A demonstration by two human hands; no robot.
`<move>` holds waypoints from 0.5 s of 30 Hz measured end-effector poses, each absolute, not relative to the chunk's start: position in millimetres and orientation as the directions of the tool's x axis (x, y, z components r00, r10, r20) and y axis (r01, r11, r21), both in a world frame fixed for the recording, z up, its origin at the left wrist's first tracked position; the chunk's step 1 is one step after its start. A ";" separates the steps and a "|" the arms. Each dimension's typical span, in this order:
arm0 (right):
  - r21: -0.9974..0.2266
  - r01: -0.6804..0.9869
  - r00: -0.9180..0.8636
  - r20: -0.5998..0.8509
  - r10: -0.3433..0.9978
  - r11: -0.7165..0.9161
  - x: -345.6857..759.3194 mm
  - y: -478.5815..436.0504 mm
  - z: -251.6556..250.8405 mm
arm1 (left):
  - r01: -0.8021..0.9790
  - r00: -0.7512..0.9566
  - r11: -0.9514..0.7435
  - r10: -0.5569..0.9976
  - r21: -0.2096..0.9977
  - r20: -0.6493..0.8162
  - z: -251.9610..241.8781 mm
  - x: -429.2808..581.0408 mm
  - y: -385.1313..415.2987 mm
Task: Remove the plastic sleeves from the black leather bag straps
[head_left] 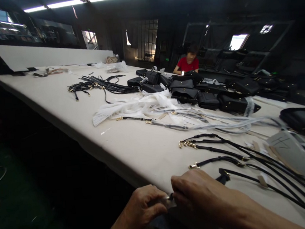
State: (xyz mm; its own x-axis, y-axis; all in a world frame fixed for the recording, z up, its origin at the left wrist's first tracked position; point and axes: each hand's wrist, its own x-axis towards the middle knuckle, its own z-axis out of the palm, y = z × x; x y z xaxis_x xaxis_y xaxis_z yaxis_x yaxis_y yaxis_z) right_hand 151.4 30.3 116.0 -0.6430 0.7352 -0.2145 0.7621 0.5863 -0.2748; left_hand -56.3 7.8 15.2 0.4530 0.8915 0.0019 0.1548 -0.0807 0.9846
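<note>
At the near table edge my left hand (146,207) is closed, its thumb and forefinger pinching a small shiny piece (168,198), clear or metallic. My right hand (193,191) is curled into a fist against the other side of that piece, where a bit of something dark shows. What lies inside the right fingers is hidden. Just beyond the right hand, a black strap end (223,176) with gold hardware rests on the table; I cannot tell whether the hand touches it. Several black straps with gold clasps (215,148) lie to the right.
On the long pale table (134,152) lie white wrapping sheets (138,107), plastic-sleeved straps (169,125) and a bundle of black straps (112,86). Black bags (184,90) are heaped behind. A grey-white container (293,151) stands right. A person in a red shirt (188,65) sits across.
</note>
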 end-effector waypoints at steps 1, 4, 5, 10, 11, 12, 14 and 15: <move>-0.281 0.761 -0.643 -0.202 0.739 0.585 149.3 30.8 115.6 | 0.126 0.455 -0.092 0.890 0.988 0.025 15.1 -51.9 9.8; -0.361 0.767 -0.612 -0.165 0.774 0.530 142.2 36.8 118.1 | 0.031 0.395 -0.055 0.918 0.998 0.039 15.9 -44.1 17.6; -0.431 0.765 -0.592 -0.179 0.786 0.478 141.4 40.4 120.3 | 0.004 0.371 -0.028 0.928 1.000 0.024 16.5 -45.6 20.8; -0.794 0.599 -0.599 -0.529 0.601 -0.102 162.9 61.8 127.7 | -0.116 0.287 -0.025 0.956 0.993 0.058 17.9 -88.9 38.9; -0.807 0.563 -0.612 -0.553 0.565 -0.180 170.3 65.0 126.4 | -0.111 0.283 -0.045 0.956 0.993 0.075 17.4 -99.4 41.2; -0.814 0.534 -0.612 -0.558 0.560 -0.229 177.1 67.4 124.7 | -0.086 0.294 -0.049 0.953 0.995 0.072 17.0 -108.0 42.3; -0.821 0.510 -0.566 -0.546 0.618 -0.258 187.0 69.4 123.2 | -0.018 0.359 0.004 0.934 1.000 0.002 16.6 -116.3 41.5; -0.815 0.528 -0.528 -0.536 0.659 -0.240 189.5 69.1 124.9 | 0.007 0.390 0.039 0.920 0.999 -0.039 16.7 -115.6 40.0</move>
